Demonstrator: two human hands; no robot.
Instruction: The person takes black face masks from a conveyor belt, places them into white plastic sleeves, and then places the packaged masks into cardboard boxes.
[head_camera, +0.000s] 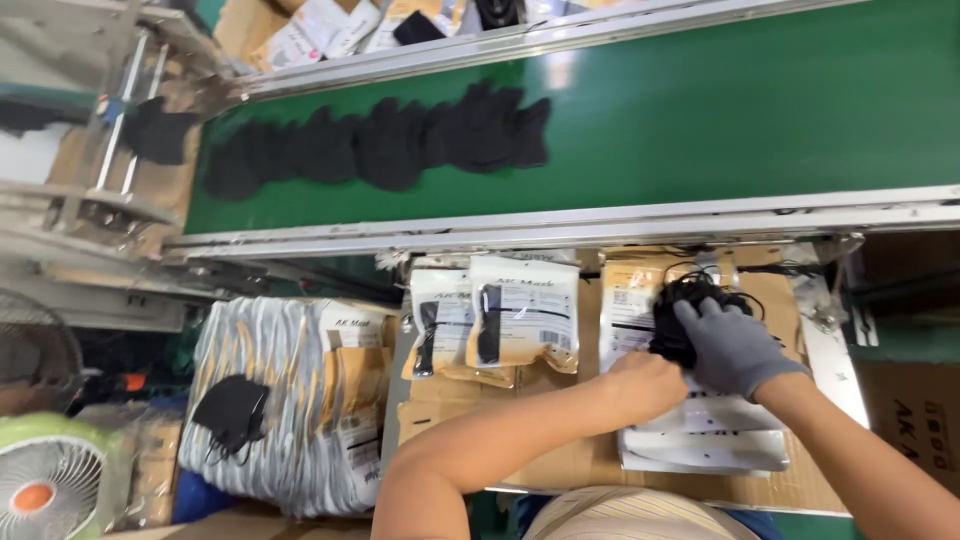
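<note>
Held against the top of a white-and-tan plastic pouch (640, 300): a bundle of black face masks (690, 310), soft and crumpled, thin ear loops curling out around it. Gripped from the right by the right hand (735, 345), in a grey knitted glove, fingers curled over the bundle. Met from the left by the bare left hand (648, 385), fingers clenched at the pouch edge just below the masks; whether pinching pouch or masks could not be told.

Beneath both hands, a small stack of flat white glossy pouches (700, 445), lying on a brown cardboard surface (560, 460). Just to the left, two filled pouches (495, 320), each showing a dark mask strip through a clear window, propped side by side. Further left, a large block of empty pouches (300, 400) packed on edge, silvery folds forming ridges, with one loose black mask (232, 410) lying on top.

Above all this, a green conveyor belt (650, 120), smooth and matte, framed by pale metal rails (560, 225). On it, well apart from the hands, an overlapping row of black masks (385, 145) with scalloped outlines. At the lower left corner, a round fan (45, 485) with a white grille and orange hub.
</note>
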